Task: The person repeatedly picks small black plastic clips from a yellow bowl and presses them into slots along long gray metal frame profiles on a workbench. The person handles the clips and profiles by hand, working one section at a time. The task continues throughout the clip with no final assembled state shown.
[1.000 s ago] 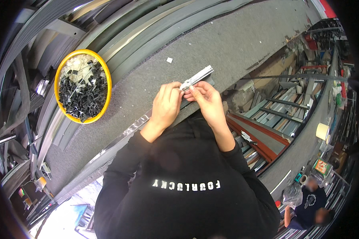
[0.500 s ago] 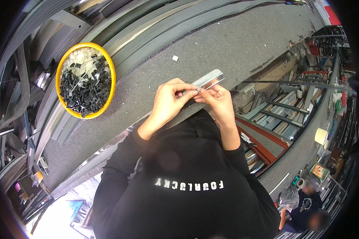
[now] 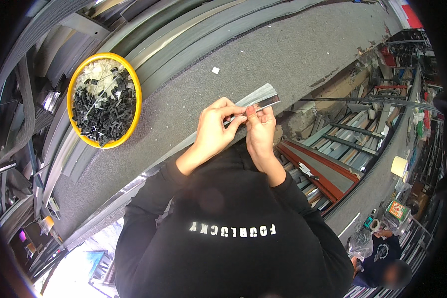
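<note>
A short, shiny grey metal profile slants up and to the right above the bench. My right hand is closed around its near part, thumb on top. Beside that near end is my left hand, its index finger and thumb bent together. Whatever lies between those left fingertips is too small or hidden to make out. To the left, a yellow-rimmed basin holds many small black plastic pieces and whitish ones.
The grey carpeted bench runs diagonally, with a small white square on it. Long grey profiles line its far side. A rack of strips stands right. Another person is at lower right.
My right hand has turned and drawn slightly left and inward, with the metal profile swinging along. My left hand stays close to its near end, fingers slightly shifted.
</note>
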The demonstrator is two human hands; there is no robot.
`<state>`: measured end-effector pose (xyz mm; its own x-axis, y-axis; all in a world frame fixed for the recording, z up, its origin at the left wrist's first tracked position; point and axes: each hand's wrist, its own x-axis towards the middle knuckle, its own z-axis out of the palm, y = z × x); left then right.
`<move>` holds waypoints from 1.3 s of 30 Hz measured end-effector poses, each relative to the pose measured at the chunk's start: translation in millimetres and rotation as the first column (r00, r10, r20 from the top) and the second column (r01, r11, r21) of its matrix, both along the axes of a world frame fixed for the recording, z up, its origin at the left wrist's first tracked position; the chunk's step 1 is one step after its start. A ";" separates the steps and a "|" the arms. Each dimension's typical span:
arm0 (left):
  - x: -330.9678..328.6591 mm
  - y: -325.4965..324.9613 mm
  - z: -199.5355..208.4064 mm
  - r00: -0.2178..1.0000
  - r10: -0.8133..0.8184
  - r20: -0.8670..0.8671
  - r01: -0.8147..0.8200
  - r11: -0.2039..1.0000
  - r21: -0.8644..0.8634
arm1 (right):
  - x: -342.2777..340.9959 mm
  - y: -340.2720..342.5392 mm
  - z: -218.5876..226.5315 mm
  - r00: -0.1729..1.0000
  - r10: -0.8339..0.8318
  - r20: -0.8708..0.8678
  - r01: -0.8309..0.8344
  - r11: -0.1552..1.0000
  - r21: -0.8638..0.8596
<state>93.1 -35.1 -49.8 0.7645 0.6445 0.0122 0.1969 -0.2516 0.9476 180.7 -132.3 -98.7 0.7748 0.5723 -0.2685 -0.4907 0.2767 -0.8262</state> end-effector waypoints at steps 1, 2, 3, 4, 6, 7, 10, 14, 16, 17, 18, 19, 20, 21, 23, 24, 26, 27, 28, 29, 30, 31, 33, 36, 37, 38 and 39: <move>0.2 -1.3 -0.3 1.000 0.000 -0.015 0.000 1.000 0.002 | -0.8 1.7 0.1 0.999 -0.031 -0.016 0.031 0.999 0.031; 0.5 -1.5 -0.7 1.000 0.008 -0.020 -0.008 1.000 0.009 | 0.7 2.5 1.1 0.998 -0.016 -0.061 0.017 1.000 0.026; 0.6 -0.9 -1.2 1.000 0.009 -0.021 -0.009 1.000 0.017 | 4.4 2.5 2.8 0.996 0.015 -0.092 -0.013 1.000 0.027; 0.5 0.4 -1.8 1.000 0.016 0.000 -0.016 1.000 -0.011 | 10.0 1.1 5.3 0.990 0.048 -0.130 -0.046 0.999 0.015; 0.9 7.2 -3.8 0.999 0.019 0.037 -0.017 0.998 -0.066 | 25.8 -4.1 10.5 0.959 0.225 -0.175 -0.226 0.974 0.017; 0.7 9.7 -4.5 0.999 0.003 0.039 -0.001 0.997 -0.075 | 32.9 -7.7 12.8 0.934 0.299 -0.196 -0.308 0.951 -0.013; 0.1 12.3 -5.3 0.999 -0.033 0.001 0.032 0.994 -0.104 | 41.2 -16.5 14.7 0.914 0.359 -0.186 -0.366 0.931 -0.002; 0.3 8.5 -5.4 0.998 -0.059 0.004 0.059 0.996 -0.074 | 36.2 -20.5 10.8 0.946 0.320 -0.051 -0.324 0.942 -0.092; -0.2 6.0 -5.3 0.998 -0.061 0.009 0.061 0.996 -0.061 | 30.0 -18.2 8.3 0.957 0.289 0.026 -0.287 0.955 -0.076; -0.2 4.5 -5.3 0.999 -0.053 0.013 0.053 0.997 -0.054 | 25.3 -15.4 6.7 0.962 0.265 0.064 -0.261 0.964 -0.052; -0.3 3.1 -5.3 0.999 -0.044 0.029 0.045 0.998 -0.041 | 20.7 -12.9 5.3 0.973 0.217 0.079 -0.211 0.974 -0.082; 0.0 1.5 -5.3 0.999 -0.036 0.026 0.037 0.998 -0.048 | 13.9 -9.2 3.5 0.982 0.153 0.107 -0.152 0.988 -0.022; 0.0 -0.9 -5.2 0.999 -0.026 0.035 0.028 0.998 -0.051 | 5.7 -5.5 1.5 0.991 0.069 0.111 -0.067 0.998 -0.018; 0.5 -2.3 -5.2 0.999 -0.025 0.022 0.026 0.998 -0.062 | -1.5 -2.0 -0.4 0.995 0.013 0.102 -0.009 0.999 -0.044; 1.1 -5.1 -5.0 1.000 -0.019 0.017 0.020 0.999 -0.030 | -12.3 3.1 -3.9 0.993 -0.065 0.097 0.068 0.997 -0.031; 1.4 -5.1 -5.3 1.000 -0.015 -0.003 0.015 1.000 -0.023 | -15.2 5.2 -5.2 0.993 -0.087 0.081 0.089 0.996 -0.029; 1.4 -2.0 -7.4 1.000 -0.003 0.010 0.003 1.000 -0.027 | -13.8 7.8 -5.6 0.994 -0.109 0.029 0.109 0.994 0.008; 0.9 1.0 -9.1 1.000 0.001 0.009 0.000 1.000 -0.028 | -8.4 7.5 -4.4 0.999 -0.036 -0.020 0.036 0.999 0.016; -0.6 7.1 -11.5 1.000 0.007 0.030 -0.007 1.000 0.024 | 0.6 6.0 -2.0 0.996 0.045 -0.076 -0.044 0.999 0.013; -2.1 12.6 -14.5 1.000 0.023 -0.002 -0.023 0.999 0.026 | 10.9 3.8 1.3 0.984 0.136 -0.113 -0.131 0.990 0.054; -3.4 18.9 -18.2 0.995 0.022 -0.100 -0.016 0.998 0.061 | 21.4 0.5 5.3 0.964 0.197 -0.177 -0.200 0.980 -0.003; -5.7 23.3 -22.1 0.992 0.035 -0.120 -0.020 0.992 0.126 | 31.7 -6.0 10.3 0.953 0.271 -0.136 -0.282 0.957 -0.068; -16.6 24.1 -28.4 0.968 -0.011 -0.252 0.036 0.995 0.098 | 47.3 -17.6 17.9 0.915 0.395 0.077 -0.335 0.852 -0.402; -45.0 9.7 -30.2 0.952 -0.023 -0.304 0.090 0.973 0.210 | 49.5 -38.6 22.6 0.784 0.556 0.277 -0.087 0.539 -0.838; -57.3 2.0 -28.6 0.951 -0.017 -0.310 0.106 0.956 0.272 | 46.3 -43.1 21.1 0.689 0.630 0.359 -0.033 0.521 -0.853; -69.1 -5.4 -27.2 0.944 0.008 -0.330 0.096 0.950 0.298 | 41.0 -45.4 17.6 0.580 0.694 0.426 0.024 0.508 -0.861; -80.3 -12.8 -26.0 0.936 0.034 -0.350 0.086 0.943 0.322 | 37.8 -48.1 14.3 0.470 0.758 0.452 0.086 0.471 -0.878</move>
